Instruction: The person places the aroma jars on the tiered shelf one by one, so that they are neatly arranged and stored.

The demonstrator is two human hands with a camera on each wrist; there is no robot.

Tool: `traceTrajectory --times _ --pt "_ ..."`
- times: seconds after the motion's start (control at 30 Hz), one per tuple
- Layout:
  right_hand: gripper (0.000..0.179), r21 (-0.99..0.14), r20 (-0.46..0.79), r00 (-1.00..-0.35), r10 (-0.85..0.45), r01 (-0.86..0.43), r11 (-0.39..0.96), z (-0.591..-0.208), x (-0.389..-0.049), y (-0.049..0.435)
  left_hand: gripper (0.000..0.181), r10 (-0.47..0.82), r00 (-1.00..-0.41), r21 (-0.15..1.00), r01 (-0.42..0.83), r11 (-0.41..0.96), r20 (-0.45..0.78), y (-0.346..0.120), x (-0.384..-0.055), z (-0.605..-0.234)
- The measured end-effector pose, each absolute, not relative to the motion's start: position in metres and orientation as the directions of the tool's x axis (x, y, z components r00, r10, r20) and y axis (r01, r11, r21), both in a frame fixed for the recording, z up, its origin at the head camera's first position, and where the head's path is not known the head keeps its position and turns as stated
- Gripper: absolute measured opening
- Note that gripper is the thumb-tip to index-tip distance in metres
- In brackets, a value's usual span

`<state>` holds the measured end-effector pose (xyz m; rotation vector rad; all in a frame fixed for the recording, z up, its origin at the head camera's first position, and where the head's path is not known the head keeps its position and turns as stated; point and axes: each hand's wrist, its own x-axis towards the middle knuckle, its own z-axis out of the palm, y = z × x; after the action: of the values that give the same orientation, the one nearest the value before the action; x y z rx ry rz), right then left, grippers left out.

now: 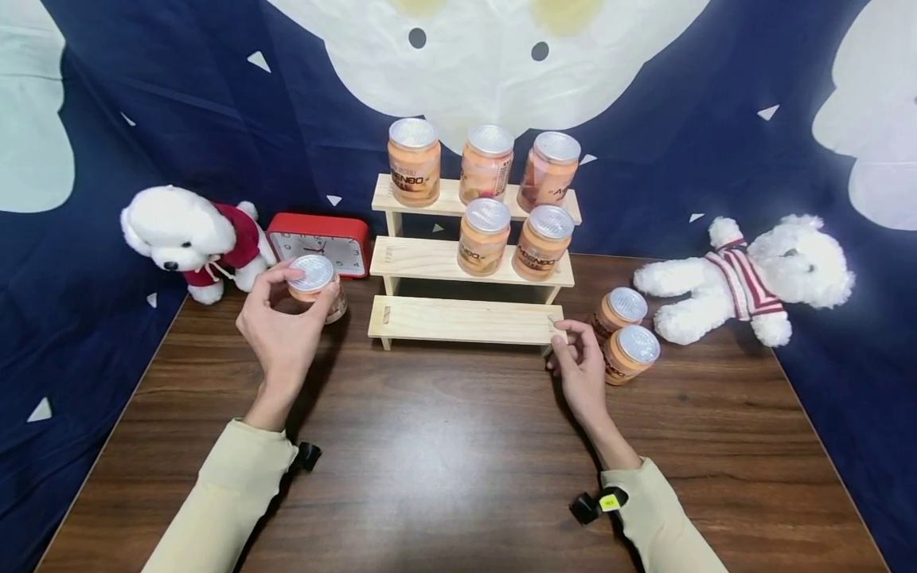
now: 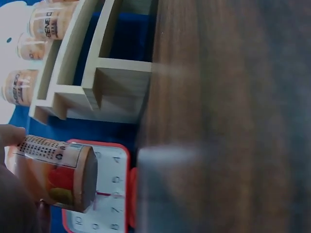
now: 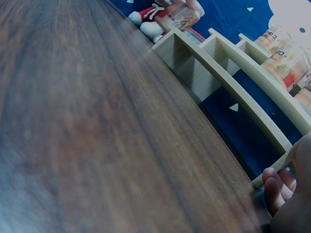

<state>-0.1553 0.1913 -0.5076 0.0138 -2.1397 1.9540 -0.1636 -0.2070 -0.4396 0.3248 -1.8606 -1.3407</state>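
Observation:
My left hand (image 1: 282,322) grips a small jar (image 1: 312,274) of fruit with a silver lid, thumb on one side and fingers on the other. In the left wrist view the jar (image 2: 53,174) is raised off the table, its base in front of the clock face. A three-step wooden shelf (image 1: 466,320) stands mid-table, and my right hand (image 1: 582,370) pinches the right end of its lowest step. Three jars (image 1: 414,167) line the top step. Two jars (image 1: 483,239) stand on the middle step, toward the right. The lowest step is bare.
Two more jars (image 1: 630,356) stand on the table just right of my right hand. Behind the left jar is a red clock (image 1: 318,243), with a white plush dog (image 1: 193,235) beside it. At the far right lies a white plush bear (image 1: 745,278). A blue cloth backdrop (image 1: 286,119) hangs behind.

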Motion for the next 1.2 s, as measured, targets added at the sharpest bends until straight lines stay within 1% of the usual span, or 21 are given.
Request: traceTrajectory --times 0.2,0.33,0.47,0.67,0.9,1.2 --pt "0.023 -0.980 0.184 -0.970 0.156 -0.169 0.105 -0.508 -0.154 0.192 0.039 -0.594 -0.609 0.849 0.340 0.403 0.526 -0.186 -0.148 -0.400" --pt "0.023 -0.981 0.179 -0.971 0.158 -0.164 0.103 -0.508 -0.154 0.192 0.040 -0.568 -0.614 0.836 0.389 0.386 0.548 -0.179 -0.145 -0.388" --pt "0.023 -0.981 0.180 -0.971 0.158 -0.165 0.104 -0.507 -0.154 0.191 0.042 -0.570 -0.626 0.846 0.408 0.343 0.533 -0.170 -0.144 -0.377" --pt "0.023 -0.981 0.182 -0.971 0.158 -0.168 0.101 -0.507 -0.154 0.191 0.045 -0.546 -0.629 0.833 0.430 0.348 0.553 -0.164 -0.155 -0.380" --pt "0.022 -0.980 0.185 -0.970 0.159 -0.171 0.100 -0.507 -0.155 0.191 0.047 -0.517 -0.665 0.843 0.428 0.327 0.539 -0.160 -0.174 -0.390" --pt "0.023 -0.980 0.185 -0.970 0.159 -0.171 0.101 -0.507 -0.155 0.191 0.048 -0.479 -0.688 0.838 0.443 0.318 0.545 -0.150 -0.182 -0.384"
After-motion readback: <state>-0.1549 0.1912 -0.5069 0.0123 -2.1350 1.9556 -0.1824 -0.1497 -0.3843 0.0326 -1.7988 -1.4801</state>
